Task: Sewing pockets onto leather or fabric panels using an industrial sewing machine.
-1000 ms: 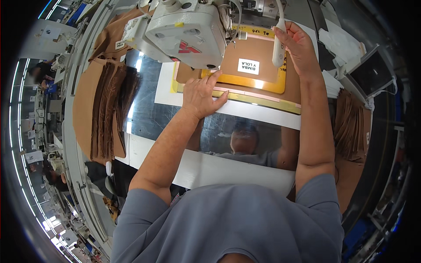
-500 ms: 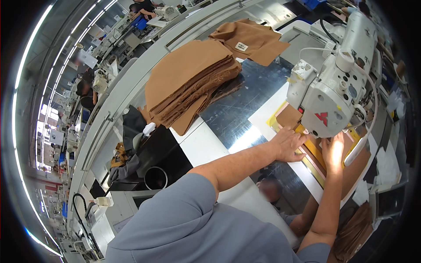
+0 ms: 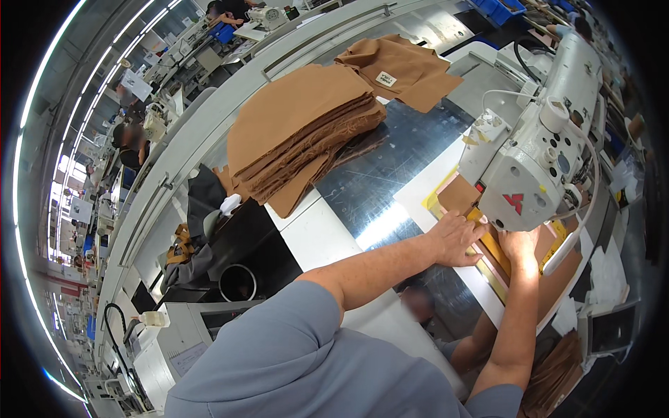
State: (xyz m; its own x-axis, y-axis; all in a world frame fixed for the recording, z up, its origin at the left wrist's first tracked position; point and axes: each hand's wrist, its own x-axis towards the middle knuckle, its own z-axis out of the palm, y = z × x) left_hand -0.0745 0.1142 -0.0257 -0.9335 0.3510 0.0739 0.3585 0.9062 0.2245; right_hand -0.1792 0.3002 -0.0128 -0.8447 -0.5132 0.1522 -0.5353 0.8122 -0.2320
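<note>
White sewing machine (image 3: 529, 182), right side of frame: we keep fingers clear of its needle area. Yellow template (image 3: 493, 248), below machine, right of centre: we hold flat. Left hand (image 3: 454, 239): thumb, fingers spread at template edge; we press evenly. Right hand (image 3: 521, 246): fingertips hidden; we cannot tell grip. Brown piece (image 3: 457, 196), above left hand: we keep smooth.

smooth plastic-looking template (image 3: 494, 249), glossy metal tabletop (image 3: 397, 160), matt cloth stack (image 3: 300, 115)
</note>
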